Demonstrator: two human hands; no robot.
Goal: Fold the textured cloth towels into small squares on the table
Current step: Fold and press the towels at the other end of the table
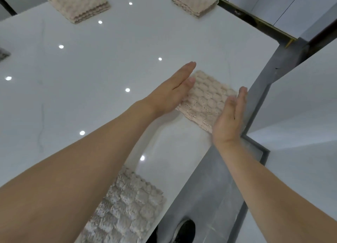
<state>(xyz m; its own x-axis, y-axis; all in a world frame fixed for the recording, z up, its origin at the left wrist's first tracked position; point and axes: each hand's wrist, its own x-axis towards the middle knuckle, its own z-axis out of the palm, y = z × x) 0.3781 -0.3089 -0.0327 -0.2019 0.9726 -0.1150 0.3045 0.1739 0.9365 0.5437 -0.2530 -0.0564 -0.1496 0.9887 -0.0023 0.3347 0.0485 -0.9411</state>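
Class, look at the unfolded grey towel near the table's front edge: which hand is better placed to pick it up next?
Left, probably. The grey towel lies directly beneath the left forearm, while the right hand is beyond the beige towel, farther away.

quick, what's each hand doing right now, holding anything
Left hand: open and flat, fingers straight, against the left edge of the folded beige towel, gripping nothing.
Right hand: open and flat at the towel's right edge, gripping nothing.

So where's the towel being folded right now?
In the head view the folded beige towel lies near the white table's right edge, between the left hand and right hand, whose flat palms flank it.
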